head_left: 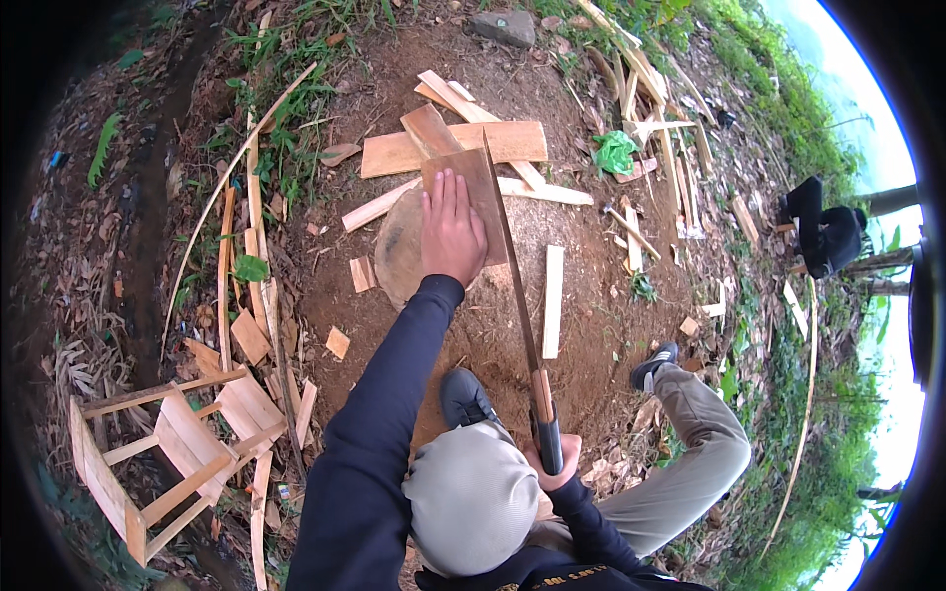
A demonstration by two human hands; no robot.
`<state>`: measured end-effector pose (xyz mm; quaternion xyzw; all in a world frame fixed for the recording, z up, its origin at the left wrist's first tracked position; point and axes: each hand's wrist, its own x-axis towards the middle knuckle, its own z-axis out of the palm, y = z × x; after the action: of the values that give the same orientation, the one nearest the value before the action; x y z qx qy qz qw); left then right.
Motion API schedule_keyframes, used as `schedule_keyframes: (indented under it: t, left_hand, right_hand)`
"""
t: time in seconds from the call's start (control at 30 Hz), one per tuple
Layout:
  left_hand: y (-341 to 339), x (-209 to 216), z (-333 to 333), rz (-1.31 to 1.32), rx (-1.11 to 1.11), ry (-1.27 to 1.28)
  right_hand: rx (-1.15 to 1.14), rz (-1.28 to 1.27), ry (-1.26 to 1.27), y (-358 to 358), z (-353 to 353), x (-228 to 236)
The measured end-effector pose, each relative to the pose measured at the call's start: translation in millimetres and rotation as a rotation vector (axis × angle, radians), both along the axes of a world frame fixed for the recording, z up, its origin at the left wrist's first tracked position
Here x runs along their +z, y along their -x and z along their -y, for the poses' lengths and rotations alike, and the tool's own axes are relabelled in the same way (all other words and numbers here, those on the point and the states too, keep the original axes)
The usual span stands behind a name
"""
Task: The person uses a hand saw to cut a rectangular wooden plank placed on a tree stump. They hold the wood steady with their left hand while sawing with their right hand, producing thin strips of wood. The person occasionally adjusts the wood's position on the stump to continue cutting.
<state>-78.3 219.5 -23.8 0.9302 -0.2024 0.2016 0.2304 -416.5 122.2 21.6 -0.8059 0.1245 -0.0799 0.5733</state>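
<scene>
My left hand point(454, 225) lies flat, fingers stretched out, on a brown wooden board point(469, 167). The board rests on a round tree stump point(396, 251) and slants over its far right side. In my right hand point(559, 461), the fingers are wrapped round the dark handle of a handsaw point(519, 281). Its long blade points away from me and runs along the board's right edge. Whether its teeth are in the wood cannot be made out. Beyond the stump, a wider plank point(512, 142) lies across narrower strips.
A slatted wooden frame point(182, 448) stands at the lower left. A pale strip point(553, 300) lies right of the saw, with a hammer point(632, 232) farther right. Timber is piled point(680, 163) at the far right, near a green plastic bag point(615, 153). Another person point(836, 239) is beyond.
</scene>
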Motion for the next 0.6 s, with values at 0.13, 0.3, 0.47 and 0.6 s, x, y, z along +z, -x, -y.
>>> schedule_keyframes:
  t: [0.13, 0.3, 0.47, 0.6]
  left_hand:
    - [-2.2, -3.5, -1.4, 0.019, 0.008, -0.006]
    - [-2.8, -1.8, -5.7, 0.012, 0.017, -0.027]
    - [-6.6, -2.3, -3.9, 0.032, 0.007, -0.038]
    - [-2.1, -4.6, -6.3, 0.029, 0.0, -0.03]
  right_hand:
    - [0.012, -0.026, -0.021, -33.8, -0.4, -0.7]
    - [-0.012, -0.011, -0.047, 0.2, -3.8, -5.0]
    - [0.012, 0.024, -0.126, -33.8, 1.5, -1.7]
    - [-0.019, -0.006, -0.107, -33.4, 0.8, -12.5]
